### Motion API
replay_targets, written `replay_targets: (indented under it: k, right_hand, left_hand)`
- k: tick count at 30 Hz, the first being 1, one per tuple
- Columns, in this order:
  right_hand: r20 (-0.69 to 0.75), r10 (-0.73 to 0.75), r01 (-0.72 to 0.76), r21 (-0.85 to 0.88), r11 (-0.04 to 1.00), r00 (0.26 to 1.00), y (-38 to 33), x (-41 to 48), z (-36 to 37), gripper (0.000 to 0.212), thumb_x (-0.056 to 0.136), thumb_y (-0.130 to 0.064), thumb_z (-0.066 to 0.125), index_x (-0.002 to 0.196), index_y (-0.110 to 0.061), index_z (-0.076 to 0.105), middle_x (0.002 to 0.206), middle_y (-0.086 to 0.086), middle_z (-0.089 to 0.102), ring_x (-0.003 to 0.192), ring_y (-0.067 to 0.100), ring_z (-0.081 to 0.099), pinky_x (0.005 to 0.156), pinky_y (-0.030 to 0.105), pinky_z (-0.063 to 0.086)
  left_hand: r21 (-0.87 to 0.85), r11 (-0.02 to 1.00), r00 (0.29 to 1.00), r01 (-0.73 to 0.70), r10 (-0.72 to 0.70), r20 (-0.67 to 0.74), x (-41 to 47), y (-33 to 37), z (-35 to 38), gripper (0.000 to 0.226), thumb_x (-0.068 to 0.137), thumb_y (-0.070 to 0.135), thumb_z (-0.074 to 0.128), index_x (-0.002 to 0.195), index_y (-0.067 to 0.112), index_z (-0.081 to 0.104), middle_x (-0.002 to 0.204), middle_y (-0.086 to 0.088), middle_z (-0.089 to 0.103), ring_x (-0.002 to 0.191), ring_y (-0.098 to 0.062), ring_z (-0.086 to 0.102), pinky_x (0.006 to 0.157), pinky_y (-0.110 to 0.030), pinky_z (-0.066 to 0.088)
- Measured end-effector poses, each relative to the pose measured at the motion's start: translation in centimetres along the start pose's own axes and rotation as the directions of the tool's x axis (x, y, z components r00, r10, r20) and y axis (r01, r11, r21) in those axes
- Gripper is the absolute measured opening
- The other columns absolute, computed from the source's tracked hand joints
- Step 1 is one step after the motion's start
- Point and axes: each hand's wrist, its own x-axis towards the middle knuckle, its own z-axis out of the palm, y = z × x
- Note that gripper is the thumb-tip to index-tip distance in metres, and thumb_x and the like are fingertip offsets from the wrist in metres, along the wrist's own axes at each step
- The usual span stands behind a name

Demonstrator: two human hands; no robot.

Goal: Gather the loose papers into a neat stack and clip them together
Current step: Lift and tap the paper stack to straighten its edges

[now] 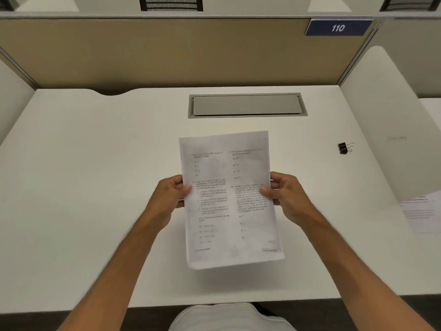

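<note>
A stack of printed white papers (229, 211) is held above the middle of the white desk (95, 187), its edges roughly lined up. My left hand (170, 195) grips the stack's left edge, thumb on top. My right hand (284, 194) grips the right edge the same way. A black binder clip (344, 147) with silver handles lies on the desk to the far right, well apart from both hands.
A grey cable hatch (245, 105) is set into the desk behind the papers. A tan partition (167, 51) with a blue "110" sign (338, 27) closes the back. White side panels stand left and right; another printed sheet (421, 211) shows at the right edge.
</note>
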Motion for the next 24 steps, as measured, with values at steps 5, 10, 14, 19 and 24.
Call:
replay_targets:
  k: [5,10,14,19,24]
  right_hand:
    - [-0.009,0.095,-0.095,0.021,0.995,0.995,1.4,-0.8,-0.2,0.033,0.089,0.009,0.064,0.118,-0.005,0.071,0.104,0.016,0.078,0.092,0.031,0.076,0.070,0.034,0.061]
    - [-0.018,0.124,-0.123,0.028,0.992,0.992,2.8,-1.8,-0.1,0.033,0.089,0.009,0.064,0.118,-0.006,0.071,0.104,0.017,0.078,0.092,0.031,0.076,0.071,0.034,0.061]
    - [-0.037,0.134,-0.133,0.026,0.991,0.990,3.4,-2.6,-0.2,0.033,0.090,0.008,0.064,0.118,-0.007,0.071,0.105,0.017,0.078,0.092,0.030,0.076,0.076,0.037,0.061]
    - [-0.070,0.140,-0.138,0.028,0.990,0.988,3.7,-3.4,-1.4,0.030,0.091,0.005,0.065,0.117,-0.008,0.071,0.105,0.014,0.078,0.091,0.025,0.076,0.070,0.032,0.060]
    - [-0.109,0.167,-0.167,0.011,0.986,0.980,3.5,-3.2,-3.9,0.025,0.093,0.002,0.064,0.114,-0.010,0.070,0.104,0.010,0.079,0.092,0.023,0.076,0.072,0.031,0.060]
  left_hand:
    - [-0.071,0.998,0.999,-0.002,-0.001,-0.038,0.5,-0.7,-0.4,0.017,0.098,0.011,0.061,0.110,0.007,0.072,0.103,-0.005,0.079,0.094,-0.023,0.077,0.076,-0.031,0.063]
    - [-0.127,0.988,0.965,-0.082,0.046,-0.258,2.1,0.5,0.0,0.006,0.092,0.011,0.071,0.094,0.010,0.076,0.088,-0.002,0.081,0.081,-0.019,0.078,0.066,-0.026,0.062]
    - [-0.141,0.987,0.966,-0.079,0.041,-0.253,3.1,0.8,0.1,0.004,0.090,0.010,0.073,0.091,0.010,0.077,0.086,-0.002,0.080,0.080,-0.019,0.078,0.063,-0.025,0.061]
    - [-0.138,0.989,0.976,-0.059,0.028,-0.214,4.2,1.0,1.2,0.005,0.087,0.007,0.075,0.092,0.007,0.077,0.083,-0.005,0.080,0.076,-0.021,0.078,0.062,-0.026,0.062]
    - [-0.130,0.991,0.976,-0.024,-0.005,-0.218,5.7,1.5,4.1,0.005,0.085,0.006,0.077,0.090,0.008,0.078,0.085,-0.007,0.080,0.078,-0.024,0.078,0.064,-0.029,0.062]
